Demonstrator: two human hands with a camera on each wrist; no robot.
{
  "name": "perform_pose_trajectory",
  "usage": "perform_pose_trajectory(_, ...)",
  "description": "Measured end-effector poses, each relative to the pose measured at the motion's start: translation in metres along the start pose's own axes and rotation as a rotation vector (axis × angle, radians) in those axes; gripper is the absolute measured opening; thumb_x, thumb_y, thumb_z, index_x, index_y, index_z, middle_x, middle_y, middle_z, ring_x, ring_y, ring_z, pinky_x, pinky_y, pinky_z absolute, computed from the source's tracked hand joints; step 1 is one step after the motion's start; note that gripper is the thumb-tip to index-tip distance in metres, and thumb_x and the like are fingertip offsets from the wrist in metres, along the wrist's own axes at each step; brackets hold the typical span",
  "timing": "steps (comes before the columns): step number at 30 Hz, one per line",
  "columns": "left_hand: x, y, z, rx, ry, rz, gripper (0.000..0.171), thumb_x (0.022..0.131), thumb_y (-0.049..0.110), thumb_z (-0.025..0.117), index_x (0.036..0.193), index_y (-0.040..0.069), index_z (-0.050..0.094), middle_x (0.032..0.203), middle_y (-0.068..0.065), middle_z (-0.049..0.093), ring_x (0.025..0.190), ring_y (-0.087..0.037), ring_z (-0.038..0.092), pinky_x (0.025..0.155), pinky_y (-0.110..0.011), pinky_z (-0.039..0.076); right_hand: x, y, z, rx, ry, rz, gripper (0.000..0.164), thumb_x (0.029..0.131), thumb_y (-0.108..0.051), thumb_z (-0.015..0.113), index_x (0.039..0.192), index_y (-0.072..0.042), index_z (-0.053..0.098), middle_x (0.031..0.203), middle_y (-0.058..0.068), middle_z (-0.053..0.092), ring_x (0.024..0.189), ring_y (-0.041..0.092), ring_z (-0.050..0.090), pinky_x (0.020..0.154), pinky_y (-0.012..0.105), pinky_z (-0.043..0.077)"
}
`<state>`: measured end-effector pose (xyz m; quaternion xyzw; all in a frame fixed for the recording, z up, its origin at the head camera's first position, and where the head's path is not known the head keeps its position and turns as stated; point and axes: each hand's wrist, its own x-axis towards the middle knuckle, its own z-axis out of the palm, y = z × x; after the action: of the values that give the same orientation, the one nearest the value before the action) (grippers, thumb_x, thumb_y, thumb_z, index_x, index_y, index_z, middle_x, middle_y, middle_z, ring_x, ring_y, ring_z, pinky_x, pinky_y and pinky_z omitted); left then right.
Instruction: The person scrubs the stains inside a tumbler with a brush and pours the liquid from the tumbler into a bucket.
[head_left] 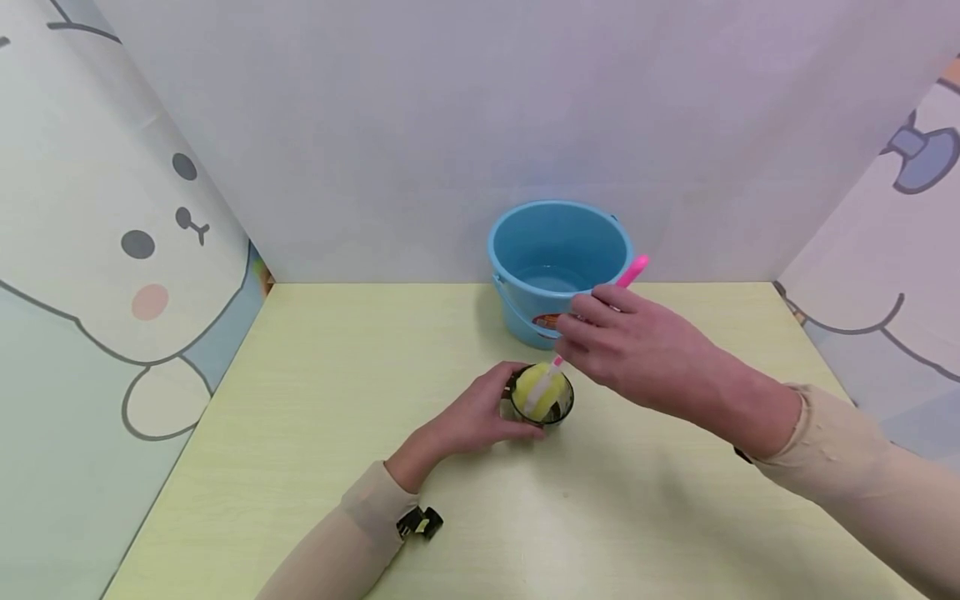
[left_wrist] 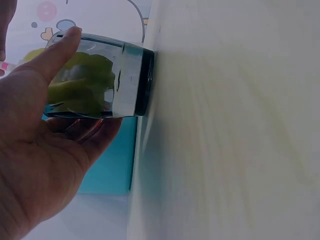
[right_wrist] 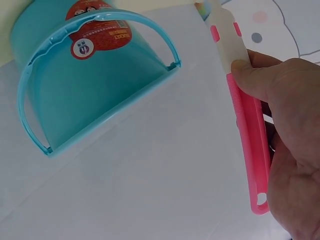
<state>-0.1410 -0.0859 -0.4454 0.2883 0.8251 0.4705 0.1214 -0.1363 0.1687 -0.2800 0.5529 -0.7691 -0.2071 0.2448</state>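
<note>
A dark-tinted glass (left_wrist: 129,80) stands upright on the table, with my left hand (head_left: 476,410) wrapped around its side. Thumb and fingers lie on opposite sides of it in the left wrist view. Inside the glass sits the yellow sponge head (head_left: 538,385) of a cup brush. Above and to the right, my right hand (head_left: 648,354) grips the brush by its pink handle (right_wrist: 254,145), thumb pressing near where pink meets the white stem (right_wrist: 227,42). The brush slants down and left into the glass. The sponge's lower end is seen only through tinted glass.
Just behind the glass and right hand stands a light blue bucket (head_left: 517,304) with its handle folded down at the front. The pale wooden table (head_left: 352,358) meets a white back wall (head_left: 360,150). Cartoon-printed panels (head_left: 82,400) flank both sides.
</note>
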Motion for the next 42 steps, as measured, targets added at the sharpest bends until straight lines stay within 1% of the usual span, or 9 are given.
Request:
perform_pose_trajectory(4,0.0,0.0,0.0,-0.009,0.003,0.003,0.086,0.081,0.029,0.097,0.149,0.011,0.047,0.136,0.0,0.059,0.121,-0.013,0.061,0.105,-0.029,0.052,0.0,0.0,-0.001,-0.015,0.001,0.008,0.056,0.072,-0.019,0.101,0.119,-0.002,0.074,0.106,0.014,0.058,0.103,0.032,0.052,0.089,0.041,0.049)
perform_pose_trajectory(10,0.0,0.0,0.0,-0.011,-0.002,-0.012,0.086,0.081,0.032,0.096,0.149,0.012,0.047,0.135,0.002,0.058,0.121,-0.013,0.061,0.105,-0.03,0.052,0.002,0.0,-0.003,-0.047,-0.007,0.01,0.061,0.068,-0.02,0.103,0.119,-0.003,0.074,0.107,0.016,0.058,0.103,0.033,0.052,0.086,0.041,0.047)
perform_pose_trajectory(16,0.0,-0.001,0.0,0.013,0.0,-0.025,0.086,0.081,0.034,0.096,0.148,0.01,0.047,0.135,0.0,0.059,0.122,-0.016,0.061,0.105,-0.031,0.052,0.003,0.001,-0.007,-0.095,-0.03,0.017,0.063,0.069,-0.023,0.103,0.118,0.0,0.072,0.106,0.017,0.058,0.1,0.032,0.051,0.083,0.04,0.045)
perform_pose_trajectory(21,-0.001,0.001,0.0,0.028,-0.005,-0.045,0.088,0.082,0.034,0.096,0.151,0.01,0.046,0.139,0.0,0.058,0.125,-0.017,0.06,0.107,-0.032,0.051,0.004,0.004,-0.012,-0.116,-0.049,0.021,0.066,0.066,-0.025,0.104,0.117,0.003,0.071,0.103,0.017,0.058,0.096,0.031,0.05,0.08,0.039,0.043)
perform_pose_trajectory(26,-0.001,0.003,-0.001,0.029,-0.008,-0.051,0.09,0.082,0.035,0.095,0.152,0.012,0.045,0.142,0.0,0.057,0.128,-0.016,0.058,0.109,-0.033,0.05,0.003,0.005,-0.017,-0.128,-0.074,0.019,0.072,0.061,-0.027,0.106,0.118,0.002,0.072,0.105,0.017,0.06,0.097,0.031,0.05,0.08,0.039,0.043)
perform_pose_trajectory(30,-0.001,0.003,-0.001,0.02,-0.008,-0.048,0.09,0.082,0.035,0.096,0.153,0.012,0.046,0.143,0.0,0.057,0.129,-0.016,0.058,0.109,-0.032,0.05,0.002,0.005,-0.021,-0.13,-0.097,0.018,0.076,0.06,-0.028,0.107,0.12,0.002,0.071,0.108,0.018,0.061,0.099,0.032,0.051,0.081,0.04,0.044)
perform_pose_trajectory(37,-0.001,0.002,-0.001,0.007,-0.011,-0.038,0.088,0.082,0.034,0.095,0.152,0.013,0.046,0.143,0.001,0.057,0.13,-0.016,0.058,0.11,-0.032,0.049,0.001,0.007,-0.026,-0.101,-0.113,0.02,0.067,0.067,-0.023,0.104,0.119,0.004,0.072,0.107,0.017,0.062,0.097,0.031,0.049,0.082,0.04,0.042)
perform_pose_trajectory(42,-0.001,0.003,-0.001,0.013,-0.013,-0.044,0.089,0.082,0.036,0.095,0.153,0.014,0.045,0.144,0.001,0.057,0.13,-0.015,0.057,0.11,-0.032,0.049,-0.001,0.008,-0.027,-0.064,-0.117,0.02,0.068,0.066,-0.023,0.104,0.12,0.003,0.073,0.11,0.017,0.063,0.1,0.032,0.05,0.086,0.041,0.044)
